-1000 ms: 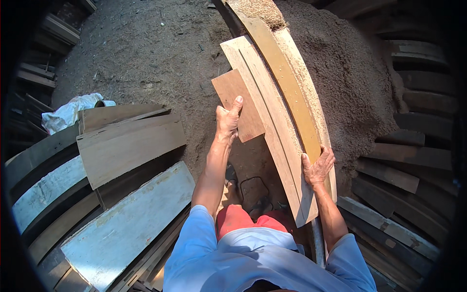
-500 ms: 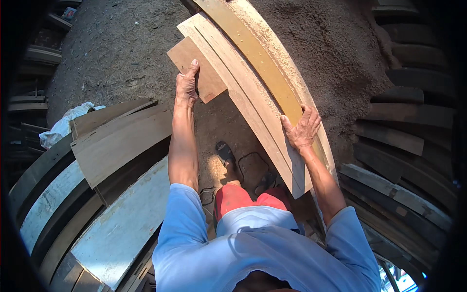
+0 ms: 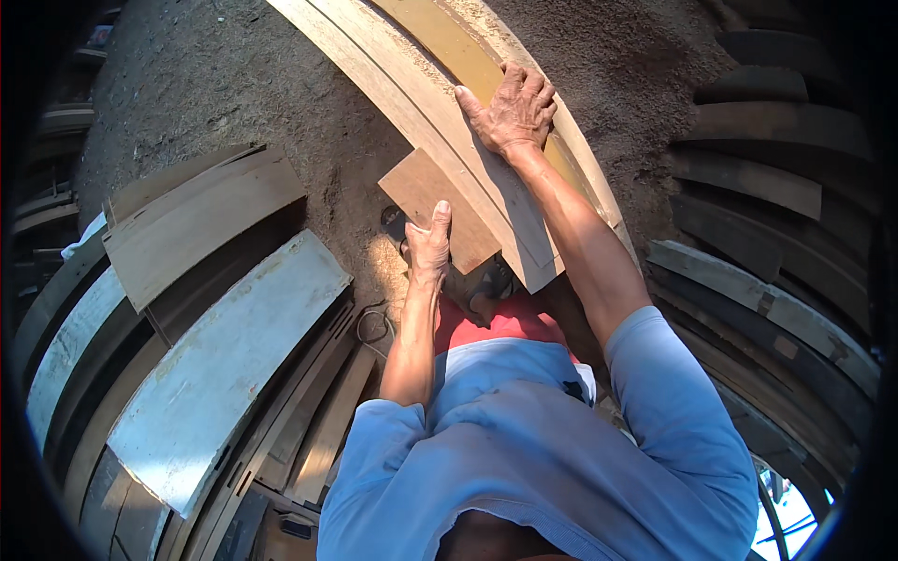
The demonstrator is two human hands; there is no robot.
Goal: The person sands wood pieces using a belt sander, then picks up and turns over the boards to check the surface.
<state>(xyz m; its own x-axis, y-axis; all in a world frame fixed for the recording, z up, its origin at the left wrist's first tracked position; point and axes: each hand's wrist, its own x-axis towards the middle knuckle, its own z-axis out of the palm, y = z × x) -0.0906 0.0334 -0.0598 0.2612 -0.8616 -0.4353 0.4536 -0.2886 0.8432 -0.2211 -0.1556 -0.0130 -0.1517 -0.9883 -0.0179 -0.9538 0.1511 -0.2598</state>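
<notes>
As found, the work is held from both sides

While the left hand (image 3: pixel 428 248) pinches a brown rectangular panel (image 3: pixel 432 192), thumb on the top face and fingers hidden, presumably beneath, the panel sits along the left edge of a long pale plank (image 3: pixel 421 98), toward its near end. Whether it butts that edge or runs under cannot be determined from where I stand. The thumb-on-top hold appears to keep the panel level. Across a tan strip (image 3: pixel 435 37), the right hand (image 3: pixel 517 107) lies spread, closed on nothing visible, thumb reaching the plank's right edge; its placement suggests steadying by pressure. Sawdust (image 3: pixel 645 122) banks beyond the strip's right edge.
</notes>
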